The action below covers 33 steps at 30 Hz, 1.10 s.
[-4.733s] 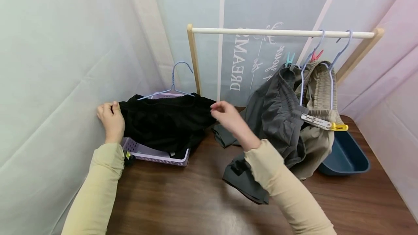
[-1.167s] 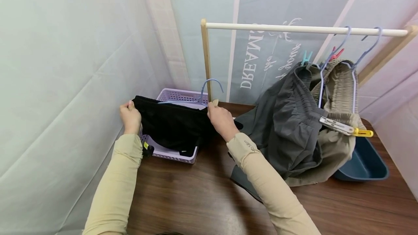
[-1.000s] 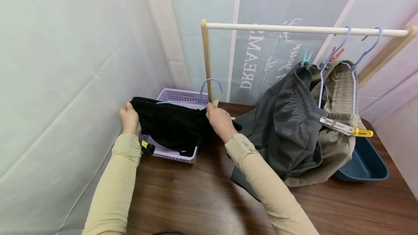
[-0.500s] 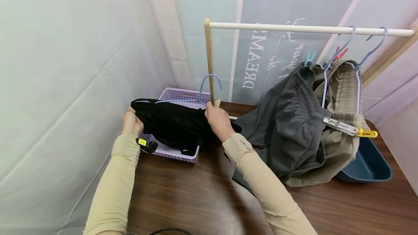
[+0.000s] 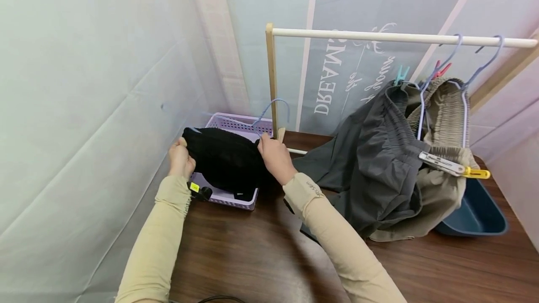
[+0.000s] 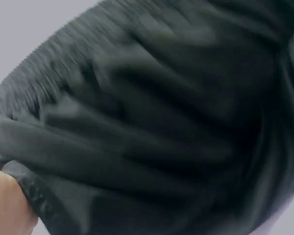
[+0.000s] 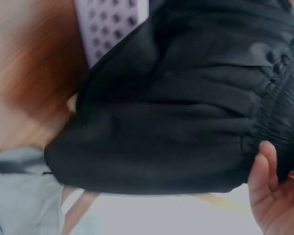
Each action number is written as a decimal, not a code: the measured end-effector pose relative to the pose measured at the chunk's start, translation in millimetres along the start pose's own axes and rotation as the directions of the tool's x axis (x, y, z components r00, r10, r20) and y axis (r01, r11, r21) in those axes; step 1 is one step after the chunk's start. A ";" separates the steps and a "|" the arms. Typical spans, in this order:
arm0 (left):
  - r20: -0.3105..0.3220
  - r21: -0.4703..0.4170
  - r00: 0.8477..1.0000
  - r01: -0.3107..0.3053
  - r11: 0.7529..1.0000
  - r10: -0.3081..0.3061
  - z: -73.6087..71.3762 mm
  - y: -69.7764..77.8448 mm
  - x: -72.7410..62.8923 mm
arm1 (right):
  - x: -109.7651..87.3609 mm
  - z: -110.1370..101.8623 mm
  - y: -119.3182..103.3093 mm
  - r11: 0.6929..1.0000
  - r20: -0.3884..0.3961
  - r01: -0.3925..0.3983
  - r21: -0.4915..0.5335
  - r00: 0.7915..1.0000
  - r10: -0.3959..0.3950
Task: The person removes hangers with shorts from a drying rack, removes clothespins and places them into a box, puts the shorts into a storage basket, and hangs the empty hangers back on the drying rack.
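Observation:
Stretched between both hands is a pair of black pants (image 5: 227, 160) with a gathered elastic waistband, seen close up in both wrist views. My left hand (image 5: 178, 158) grips the left end of the waistband; its fingertips are partly hidden by cloth. My right hand (image 5: 278, 158) pinches the right end, thumb and fingers showing at the elastic in the right wrist view. A blue hanger (image 5: 279, 99) rises behind the waistband, hook up and to the right. Its left arm is blurred and stands outside the cloth, pointing up left. The hanger's right end is hidden near my right hand.
Below the pants lies a purple basket (image 5: 240, 204). Grey pants (image 5: 379, 167) and khaki pants (image 5: 438, 205) hang clipped on hangers from a white rail (image 5: 379, 37) at the right. A dark blue basin (image 5: 484, 219) stands beneath them. A black cable (image 5: 221, 297) crosses the near table edge.
The hanger's left arm has come away from the waistband, swinging up left. My left hand has moved right, bunching the pants. Earlier, my right hand took hold of the right end.

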<state>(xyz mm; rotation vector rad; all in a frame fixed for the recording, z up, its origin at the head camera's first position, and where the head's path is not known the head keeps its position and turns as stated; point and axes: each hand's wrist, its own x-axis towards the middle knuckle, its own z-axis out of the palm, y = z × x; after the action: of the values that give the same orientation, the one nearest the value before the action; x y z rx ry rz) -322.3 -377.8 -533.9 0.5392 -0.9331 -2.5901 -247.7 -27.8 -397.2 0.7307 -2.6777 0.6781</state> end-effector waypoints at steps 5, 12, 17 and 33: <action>-0.063 0.452 0.991 -0.073 0.889 0.114 -3.0 12.0 -21.2 | 8.7 -8.9 -2.3 0.990 0.072 -0.074 0.122 0.995 0.065; -0.126 0.861 0.991 0.093 0.500 0.033 70.4 45.9 -134.9 | 18.6 -12.1 -5.7 0.968 0.088 -0.011 0.249 0.996 -0.011; 0.009 0.931 0.997 -0.037 0.363 0.081 30.7 34.4 -91.5 | 26.3 -16.0 -12.6 0.940 0.079 -0.011 0.340 0.997 -0.017; 0.830 0.519 0.270 -0.695 -0.497 0.489 164.2 49.5 -199.0 | 35.5 -12.9 -20.8 0.854 0.138 -0.145 0.499 0.987 0.087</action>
<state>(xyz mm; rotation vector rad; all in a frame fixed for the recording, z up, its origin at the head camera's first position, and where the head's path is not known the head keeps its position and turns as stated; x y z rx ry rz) -214.5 -240.9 -337.3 -0.1787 -2.0915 -0.3916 -264.3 -51.4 -365.2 0.7440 -2.6726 1.4555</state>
